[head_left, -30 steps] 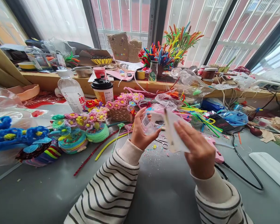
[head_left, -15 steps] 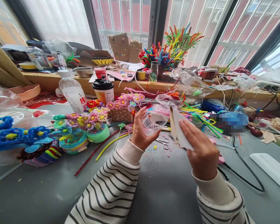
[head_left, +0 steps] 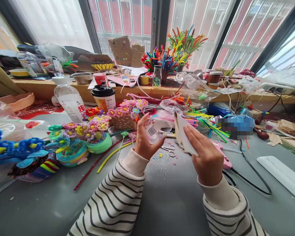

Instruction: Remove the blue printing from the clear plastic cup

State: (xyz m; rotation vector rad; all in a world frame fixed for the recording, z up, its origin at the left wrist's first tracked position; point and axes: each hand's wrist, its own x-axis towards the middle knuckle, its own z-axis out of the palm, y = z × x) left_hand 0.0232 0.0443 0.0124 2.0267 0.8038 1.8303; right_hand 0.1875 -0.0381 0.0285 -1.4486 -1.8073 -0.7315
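My left hand (head_left: 147,139) is wrapped round a clear plastic cup-like piece (head_left: 159,129) with a barcode label, perhaps cut from a bottle, held tilted above the table. In my right hand (head_left: 206,154) is a folded white sheet (head_left: 185,136) with a brownish inner side, pinched between thumb and flat fingers; the thumb is mostly hidden. The sheet stands beside the clear piece, apart from it. Below and between the hands lie small scissors (head_left: 170,150) among glitter crumbs. Behind my right hand is a pink glue gun (head_left: 225,157) with a black cord.
Pipe-cleaner flower pots (head_left: 72,152) stand on the left, near a water bottle (head_left: 70,101) and a lidded paper cup (head_left: 103,98). Loose pipe cleaners (head_left: 206,121) are heaped behind my hands. A long white bar (head_left: 282,177) lies at the right. The cluttered windowsill (head_left: 127,88) runs across the back.
The view has shifted slightly, so most things sit a little further left. Both hands keep their holds; the folded sheet has tilted slightly and shows less of its inner side.
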